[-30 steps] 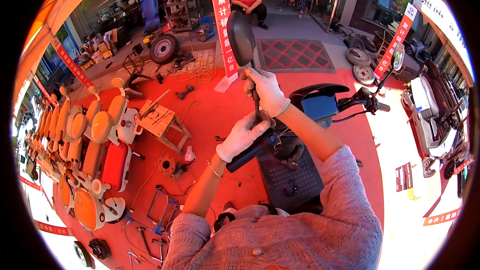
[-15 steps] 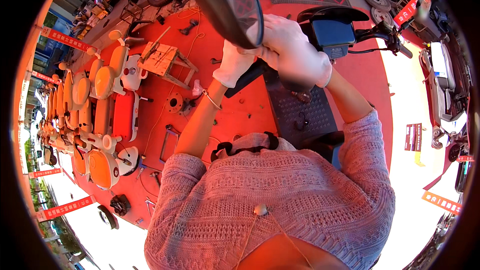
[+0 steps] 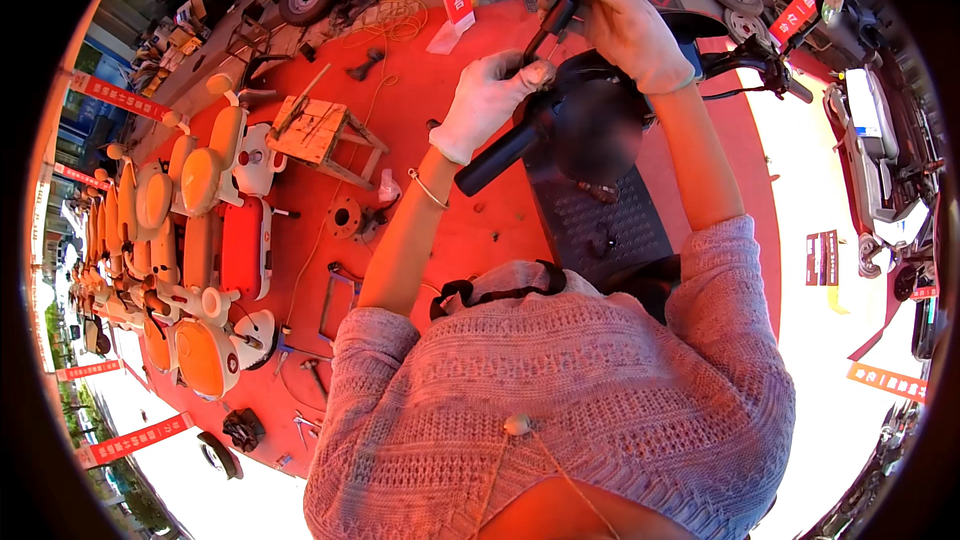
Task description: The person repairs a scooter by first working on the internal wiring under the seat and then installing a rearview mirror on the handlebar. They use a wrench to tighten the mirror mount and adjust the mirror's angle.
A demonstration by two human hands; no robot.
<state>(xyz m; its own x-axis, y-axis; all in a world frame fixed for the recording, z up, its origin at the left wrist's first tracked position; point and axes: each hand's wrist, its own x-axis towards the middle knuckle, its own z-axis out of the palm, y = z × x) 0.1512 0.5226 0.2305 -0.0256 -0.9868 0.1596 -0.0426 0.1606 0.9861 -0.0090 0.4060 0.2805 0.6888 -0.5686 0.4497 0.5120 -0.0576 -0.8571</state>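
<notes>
Both my hands wear white gloves and work at a black rear-view mirror stem on the left side of a scooter's handlebar. My left hand is closed on the stem's lower end, thumb and fingers pinching it. Higher up, my right hand has its fingers round the stem, with soiled fingertips. Only a dark edge of the mirror head shows at the top of the view. Just below my left hand, the black handlebar grip points toward the lower left. A dark blurred patch covers the middle of the handlebar.
The scooter's ribbed black footboard lies below the handlebar, its right brake lever and grip further right. On the red floor at left stand a wooden stool, a round metal flange, loose tools and a row of parked scooters.
The mirror head has swung up and away from its place near my face, leaving the stem in view. My hands have moved apart, the right one upward along the stem.
</notes>
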